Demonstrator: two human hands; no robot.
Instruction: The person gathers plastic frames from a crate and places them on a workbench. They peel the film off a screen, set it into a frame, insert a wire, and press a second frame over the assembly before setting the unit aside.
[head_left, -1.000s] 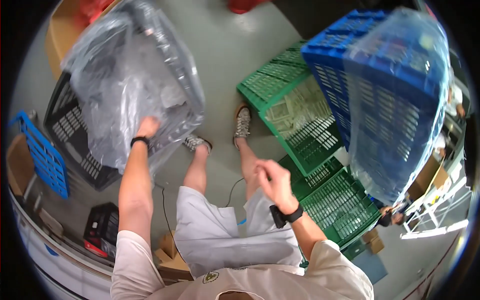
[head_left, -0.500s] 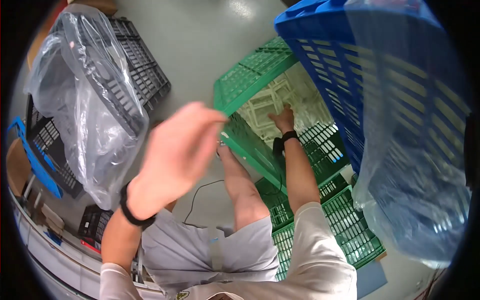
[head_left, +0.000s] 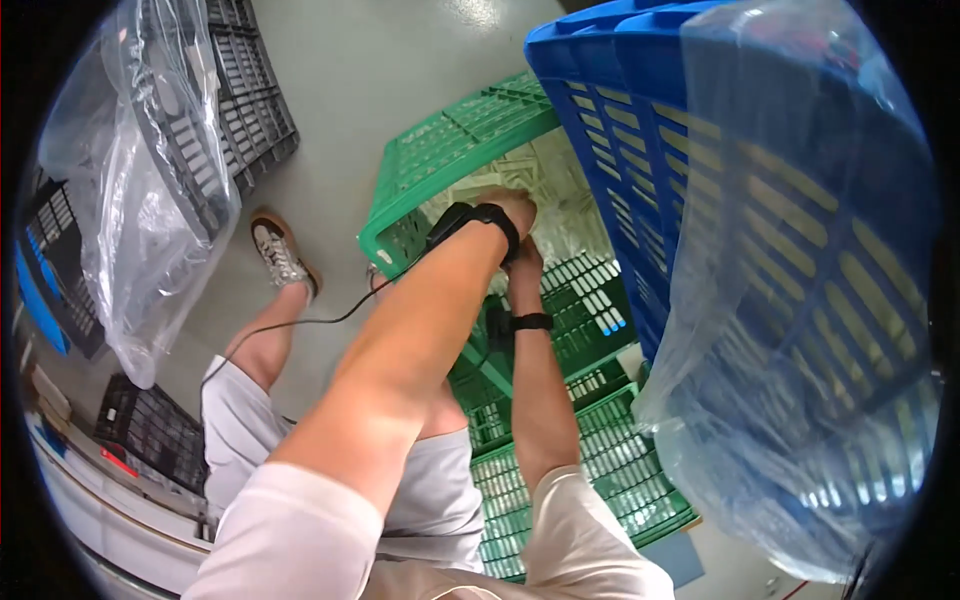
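Observation:
Both of my hands reach into a green slatted crate whose open side shows pale, frame-shaped plastic parts lying among clear wrapping. My left hand is over those parts, its back toward me and its fingers mostly hidden. Just below and touching or nearly touching it is my right hand, its fingers covered by the left. What either hand holds, if anything, is out of sight. Dark bands circle both wrists, with a black device at each, and a thin cable trails from the left one.
A tall blue crate with a clear bag over it stands close on the right. More green crates are stacked below. At left are a grey crate draped in clear plastic and a small black crate.
My left hand has swung forward and right, from above the floor into the green crate beside my right hand. The right hand has drawn slightly nearer, and the view has shifted.

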